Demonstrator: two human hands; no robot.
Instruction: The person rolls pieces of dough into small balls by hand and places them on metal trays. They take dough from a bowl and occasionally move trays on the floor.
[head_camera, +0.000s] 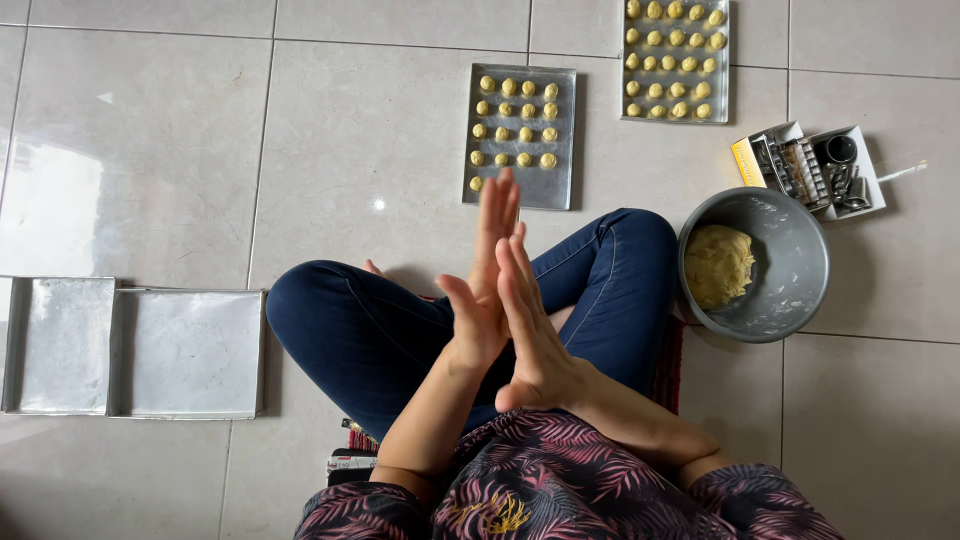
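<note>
The left hand (487, 262) and right hand (527, 325) are pressed flat together, fingers open, perhaps with dough hidden between them, above a tray (521, 192) of dough balls (514, 122).

I see even, soft daylight across the tiled floor (380, 140), bright and without hard shadows. A pale sheen spreads over the tiles toward the floor's left edge, and one small glare dot sits beside the nearer baking tray (520, 190). Everything reads sharp; only my fingertips (497, 195) look slightly soft.
</note>
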